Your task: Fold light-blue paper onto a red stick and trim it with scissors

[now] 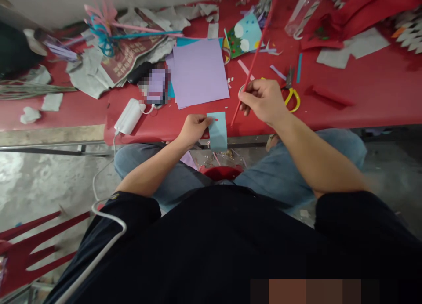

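Blue paper (218, 130) sat at the desk (362, 93) edge, pinched by your left hand (194, 128) on its left side. Your right hand (263, 101) gripped a thin red stick (255, 58) slanting up over the desk, just beside the scissors (292, 93) and near the purple sheet (199, 71).

Single head-worn view, looking steeply down and forward, close over lap, near edge of red table (362, 93)
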The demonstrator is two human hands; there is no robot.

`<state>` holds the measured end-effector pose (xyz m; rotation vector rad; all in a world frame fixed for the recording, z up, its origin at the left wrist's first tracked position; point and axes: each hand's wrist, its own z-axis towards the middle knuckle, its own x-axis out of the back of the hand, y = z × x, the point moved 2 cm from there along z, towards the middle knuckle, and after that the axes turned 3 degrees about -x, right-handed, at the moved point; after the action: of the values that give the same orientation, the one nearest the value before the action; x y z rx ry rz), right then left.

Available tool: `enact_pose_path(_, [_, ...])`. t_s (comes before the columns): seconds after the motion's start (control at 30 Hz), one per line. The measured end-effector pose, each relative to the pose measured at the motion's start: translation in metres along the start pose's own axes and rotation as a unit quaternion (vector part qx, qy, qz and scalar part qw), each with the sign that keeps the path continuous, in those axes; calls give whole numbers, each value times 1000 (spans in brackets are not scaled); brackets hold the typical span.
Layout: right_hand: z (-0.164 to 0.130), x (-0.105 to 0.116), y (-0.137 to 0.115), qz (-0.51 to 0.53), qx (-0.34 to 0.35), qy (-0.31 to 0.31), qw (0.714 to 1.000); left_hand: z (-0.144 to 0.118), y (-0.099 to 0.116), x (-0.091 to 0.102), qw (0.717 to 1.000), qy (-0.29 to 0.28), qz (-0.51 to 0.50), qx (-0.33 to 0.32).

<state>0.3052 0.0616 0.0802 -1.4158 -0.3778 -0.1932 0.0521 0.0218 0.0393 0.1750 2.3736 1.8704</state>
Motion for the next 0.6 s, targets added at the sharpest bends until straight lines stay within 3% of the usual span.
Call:
enact_pose_path(0.13, [-18, -2, -28, -50, 99, 39, 993, -6, 6, -13, 1000, -19, 1, 10])
enact_pose_path(0.27, [-27, -8, -36, -114, 156, 36, 980, -7, 13, -18, 999, -21, -9, -46])
enact_pose_path(0.43, [-27, -14, -35, -131, 171, -6, 977, -4, 11, -16, 998, -26, -21, -58])
enact_pose_path(0.6, [-23, -22, -28, -133, 123, -54, 982, -1, 7, -13, 996, -33, -16, -87])
